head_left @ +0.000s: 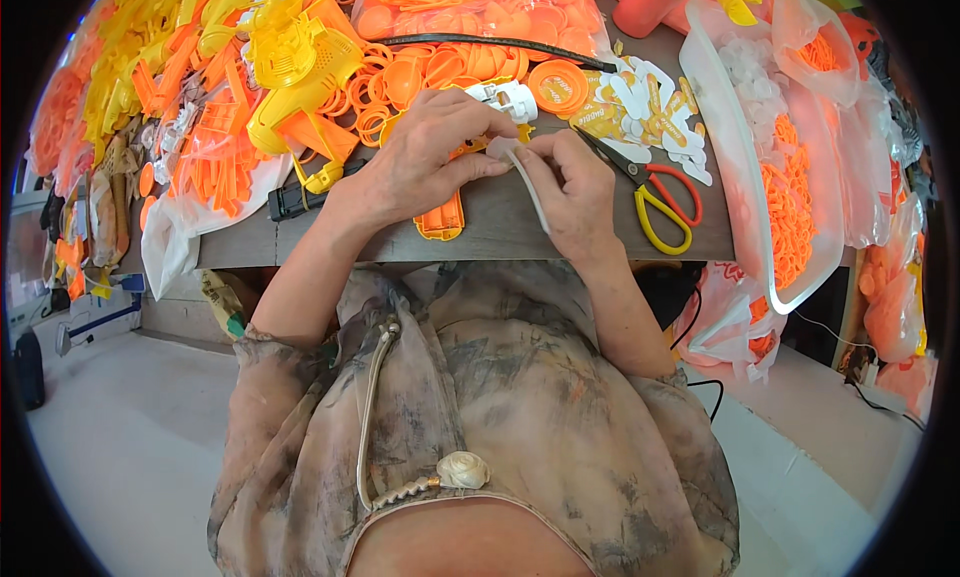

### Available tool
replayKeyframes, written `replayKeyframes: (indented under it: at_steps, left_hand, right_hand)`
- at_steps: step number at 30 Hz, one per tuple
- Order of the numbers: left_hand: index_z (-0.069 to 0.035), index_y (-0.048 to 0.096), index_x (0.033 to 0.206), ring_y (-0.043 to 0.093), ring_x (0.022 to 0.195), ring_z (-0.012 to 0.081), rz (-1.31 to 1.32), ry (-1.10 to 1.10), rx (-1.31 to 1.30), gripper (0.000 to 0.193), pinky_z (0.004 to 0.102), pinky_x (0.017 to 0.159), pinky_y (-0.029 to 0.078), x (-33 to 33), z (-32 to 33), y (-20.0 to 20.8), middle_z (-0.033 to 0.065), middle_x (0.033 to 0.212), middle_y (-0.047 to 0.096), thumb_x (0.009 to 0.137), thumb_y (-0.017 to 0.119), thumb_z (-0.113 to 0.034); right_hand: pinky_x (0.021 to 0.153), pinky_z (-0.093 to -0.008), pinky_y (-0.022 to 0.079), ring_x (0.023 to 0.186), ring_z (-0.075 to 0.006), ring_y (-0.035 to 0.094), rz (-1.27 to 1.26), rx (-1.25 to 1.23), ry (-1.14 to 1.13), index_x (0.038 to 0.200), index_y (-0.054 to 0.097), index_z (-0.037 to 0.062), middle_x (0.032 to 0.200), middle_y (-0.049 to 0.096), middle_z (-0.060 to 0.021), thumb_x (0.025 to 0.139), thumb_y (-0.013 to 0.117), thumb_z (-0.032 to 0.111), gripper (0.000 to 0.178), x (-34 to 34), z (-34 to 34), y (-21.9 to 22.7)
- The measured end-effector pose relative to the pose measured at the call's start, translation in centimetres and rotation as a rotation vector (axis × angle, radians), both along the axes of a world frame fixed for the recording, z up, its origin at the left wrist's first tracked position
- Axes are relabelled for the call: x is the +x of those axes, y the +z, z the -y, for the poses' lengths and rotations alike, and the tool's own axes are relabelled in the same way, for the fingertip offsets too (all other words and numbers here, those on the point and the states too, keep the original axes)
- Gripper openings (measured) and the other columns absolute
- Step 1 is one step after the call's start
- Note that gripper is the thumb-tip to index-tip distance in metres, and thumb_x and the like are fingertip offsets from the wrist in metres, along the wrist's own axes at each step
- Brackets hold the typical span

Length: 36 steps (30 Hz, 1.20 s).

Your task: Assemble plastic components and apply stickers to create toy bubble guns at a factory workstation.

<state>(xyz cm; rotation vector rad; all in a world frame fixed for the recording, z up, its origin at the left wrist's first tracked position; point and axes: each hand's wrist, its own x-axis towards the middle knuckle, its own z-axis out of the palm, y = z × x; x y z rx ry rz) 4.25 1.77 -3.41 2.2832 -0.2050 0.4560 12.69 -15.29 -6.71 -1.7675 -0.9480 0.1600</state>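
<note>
Between my two hands is a thin white strip (533, 199), seen nearly edge-on. My right hand (578, 192) grips it, with the fingers curled round its side. At its upper end, my left hand (435, 155) pinches it between thumb and forefinger. Whether it is one piece or several layers, I cannot tell. Partly beneath my left hand lies an orange and yellow plastic part (440, 219). Just beyond my fingers is a white cylindrical piece (510, 99). Scissors (655, 192) with one red and one yellow handle loop lie right of my right hand, blades partly open.
Yellow plastic toy shells (295, 62) and orange parts (220, 137) are heaped at the left. Orange round lids (558, 85) lie ahead, near scattered white and gold stickers (650, 107). A white bin (725, 127) at the right holds orange pieces. A black strip (500, 43) crosses the back.
</note>
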Motion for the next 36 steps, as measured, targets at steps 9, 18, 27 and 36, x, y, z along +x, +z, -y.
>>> replayKeyframes:
  at_steps: [9, 18, 27, 36]
  left_hand:
    - [-0.009, 0.068, 0.093, 0.057, 0.084, 0.0227, 0.118, 0.013, 0.110, 0.022, 0.0329, 0.073, 0.047, 1.3, -0.5, -2.0, 0.0044, 0.088, 0.065, 0.072, 0.070, -0.012]
    - [-0.008, 0.069, 0.093, 0.056, 0.080, 0.0207, 0.117, -0.032, 0.095, 0.020, 0.0318, 0.070, 0.048, 1.5, -1.1, -1.8, 0.0039, 0.088, 0.067, 0.073, 0.069, -0.011]
    - [-0.006, 0.070, 0.093, 0.057, 0.078, 0.0174, -0.052, 0.018, -0.103, 0.016, 0.0296, 0.068, 0.047, 1.3, -1.5, -1.4, 0.0049, 0.082, 0.066, 0.077, 0.068, -0.011]
    - [-0.004, 0.070, 0.092, 0.059, 0.084, 0.0195, -0.009, -0.020, -0.142, 0.015, 0.0308, 0.073, 0.048, 1.3, -1.7, -2.2, 0.0077, 0.088, 0.064, 0.079, 0.067, -0.012]
  right_hand:
    - [0.072, -0.0331, 0.055, 0.091, -0.0248, 0.062, -0.942, 0.210, -0.030, 0.115, 0.044, -0.0022, 0.103, 0.057, -0.0149, 0.090, 0.050, 0.008, 0.027, -0.2, -0.1, 0.0]
    - [0.086, -0.0400, 0.052, 0.097, -0.0279, 0.061, -1.164, 0.459, 0.047, 0.113, 0.048, -0.0062, 0.106, 0.058, -0.0165, 0.090, 0.048, 0.004, 0.024, -0.8, 0.1, -1.3]
    - [0.085, -0.0367, 0.052, 0.095, -0.0239, 0.061, -1.172, 0.614, 0.057, 0.112, 0.054, -0.0084, 0.106, 0.060, -0.0156, 0.090, 0.045, 0.000, 0.025, -2.2, -0.4, -1.7]
    - [0.088, -0.0385, 0.050, 0.099, -0.0245, 0.060, -1.098, 0.644, 0.051, 0.117, 0.052, -0.0096, 0.110, 0.059, -0.0173, 0.091, 0.045, 0.004, 0.029, -3.1, -0.7, -1.7]
